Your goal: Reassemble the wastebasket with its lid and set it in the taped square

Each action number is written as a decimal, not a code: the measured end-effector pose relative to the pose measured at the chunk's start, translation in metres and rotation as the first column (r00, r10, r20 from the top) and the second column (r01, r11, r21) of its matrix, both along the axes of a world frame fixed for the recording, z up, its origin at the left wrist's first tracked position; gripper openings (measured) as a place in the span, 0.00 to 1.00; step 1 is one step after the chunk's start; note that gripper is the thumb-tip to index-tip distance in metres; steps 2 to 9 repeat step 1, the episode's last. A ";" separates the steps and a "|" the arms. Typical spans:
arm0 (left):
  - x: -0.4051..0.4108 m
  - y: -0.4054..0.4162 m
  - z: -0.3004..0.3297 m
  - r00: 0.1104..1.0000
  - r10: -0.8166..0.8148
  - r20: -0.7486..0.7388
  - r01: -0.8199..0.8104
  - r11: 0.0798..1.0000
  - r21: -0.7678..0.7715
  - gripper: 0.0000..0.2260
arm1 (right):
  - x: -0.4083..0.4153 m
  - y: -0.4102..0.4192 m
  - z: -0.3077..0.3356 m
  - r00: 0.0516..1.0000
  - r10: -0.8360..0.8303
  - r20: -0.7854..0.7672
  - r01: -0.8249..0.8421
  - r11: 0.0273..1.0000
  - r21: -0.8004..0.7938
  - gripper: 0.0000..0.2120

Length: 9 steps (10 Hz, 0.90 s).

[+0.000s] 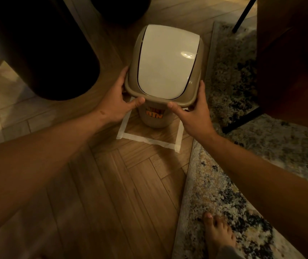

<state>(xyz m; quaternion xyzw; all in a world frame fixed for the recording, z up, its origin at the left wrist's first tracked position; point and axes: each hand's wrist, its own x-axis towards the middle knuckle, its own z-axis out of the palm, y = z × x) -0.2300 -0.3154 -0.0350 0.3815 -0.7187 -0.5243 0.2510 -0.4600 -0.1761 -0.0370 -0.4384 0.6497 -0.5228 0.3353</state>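
While both arms reach forward in the head view, the beige plastic wastebasket (156, 119) stands at frame centre on the herringbone wood floor (123, 193), its base inside the white masking-tape square (150, 141); whether the base fully touches the floor cannot be told. Beige swing-top lid frame (199, 71) sits on the bin, with its white glossy flap (168, 60) closed, glare spot toward 3 o'clock on the flap. Orange block lettering on the bin's front wall reads "BIN"; the line above is cut off by the lid rim, unreadable. Left hand (118, 99) clasps the lid rim at 8 o'clock of the lid, thumb under the front edge, fingers curled round the side. Right hand (194, 113) clasps the rim at 4 o'clock, thumb along the front edge, fingers behind the corner. Tape square's near side and right side show clearly; far side is hidden by the bin. Mottled grey-and-gold rug (222, 187) lies at 3 to 5 o'clock, bare foot (217, 232) on it. Large dark rounded object (56, 53) at 10 o'clock. Dark wooden furniture (291, 58) at 2 o'clock.
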 end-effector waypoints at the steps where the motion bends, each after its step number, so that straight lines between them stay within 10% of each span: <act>1: 0.000 -0.003 0.000 0.998 -0.042 -0.041 0.042 0.999 -0.002 0.50 | 0.001 0.000 0.002 0.999 0.021 0.024 -0.021 0.999 -0.033 0.61; 9: 0.000 -0.003 0.000 0.998 -0.042 -0.041 0.042 0.999 -0.002 0.50 | 0.001 0.000 0.002 0.999 0.021 0.024 -0.021 0.999 -0.033 0.61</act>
